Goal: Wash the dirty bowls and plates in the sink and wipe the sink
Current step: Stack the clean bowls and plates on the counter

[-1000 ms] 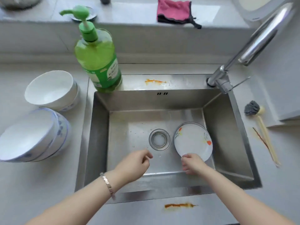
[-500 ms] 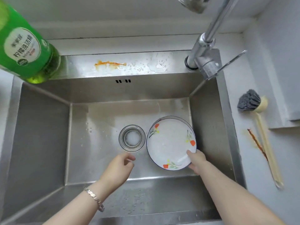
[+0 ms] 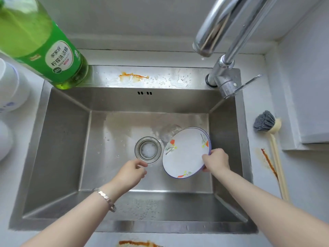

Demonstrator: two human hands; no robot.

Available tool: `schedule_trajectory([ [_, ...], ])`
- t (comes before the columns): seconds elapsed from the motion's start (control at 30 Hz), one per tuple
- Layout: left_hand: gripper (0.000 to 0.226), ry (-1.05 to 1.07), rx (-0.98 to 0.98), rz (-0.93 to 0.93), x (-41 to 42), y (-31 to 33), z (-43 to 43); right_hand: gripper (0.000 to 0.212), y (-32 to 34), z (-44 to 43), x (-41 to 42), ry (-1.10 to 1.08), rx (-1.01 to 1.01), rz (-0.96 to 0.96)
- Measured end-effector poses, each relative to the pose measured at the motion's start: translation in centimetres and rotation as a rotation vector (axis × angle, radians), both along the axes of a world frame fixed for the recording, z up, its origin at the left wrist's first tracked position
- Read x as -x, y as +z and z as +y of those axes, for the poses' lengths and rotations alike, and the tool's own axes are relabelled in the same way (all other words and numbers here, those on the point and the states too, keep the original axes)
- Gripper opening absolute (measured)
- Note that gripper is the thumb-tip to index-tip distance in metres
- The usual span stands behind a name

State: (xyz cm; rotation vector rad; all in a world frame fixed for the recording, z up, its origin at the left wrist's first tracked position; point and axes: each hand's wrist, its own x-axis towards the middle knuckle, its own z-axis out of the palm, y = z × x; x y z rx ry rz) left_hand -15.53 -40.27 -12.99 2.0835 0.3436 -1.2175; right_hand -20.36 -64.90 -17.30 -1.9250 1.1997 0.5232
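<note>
Gripping the plate (image 3: pixel 185 154) by its near right rim with the right hand (image 3: pixel 216 160) — fingers curled behind the edge, thumb over the face. Tilted up on that side, face turned up and toward the left, in the right half of the sink (image 3: pixel 58 139), just right of the drain (image 3: pixel 148 150); cannot tell whether the low rim touches the floor. In the left hand (image 3: pixel 131 172), nothing seen: fingers loosely curled, thumb near the forefinger, hovering at the near edge of the drain, close to the plate's low left rim but apart from it. Likely mid-wash on this plate, so a short reach rightward for the free hand to rub the face. Tap (image 3: pixel 210 38) mouth up and behind the plate, a little to its right; soap bottle (image 3: pixel 44 49) at the far left corner, on the free hand's side — brush (image 3: pixel 265 122) out on the right counter, past the busy hand. Orange stain (image 3: pixel 133 76) on the back ledge not yet wiped.
</note>
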Motion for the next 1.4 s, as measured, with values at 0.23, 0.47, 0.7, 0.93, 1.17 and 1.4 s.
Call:
schedule_trajectory([
  [0.23, 0.027, -0.029, 0.044, -0.047, -1.3, 1.8, -0.1, 0.011, 8.7, -0.3, -2.4, 0.692, 0.331, 0.065],
  [0.47, 0.056, -0.021, 0.17, -0.027, -2.0, 3.8, -0.7, 0.01, 15.8, -0.6, -1.3, 0.868, 0.352, -0.282],
  [0.7, 0.011, 0.195, 0.395, -0.263, -2.0, 9.7, 3.7, 0.021, 20.7, 4.2, -0.8, 0.806, 0.239, -0.68],
  [0.93, 0.034, -0.037, 0.309, -0.773, -4.0, 15.6, 12.9, 0.03, 22.2, 10.2, -1.3, 0.745, 0.188, -1.044],
  [1.17, 0.016, -0.114, 0.252, -1.134, -5.4, 20.5, 16.9, 0.041, 22.6, 15.2, -3.2, 0.589, 0.238, -1.298],
  [1.4, 0.007, -0.128, 0.289, -1.167, -5.3, 21.3, 18.0, 0.041, 23.6, 16.0, -3.5, 0.599, 0.268, -1.385],
])
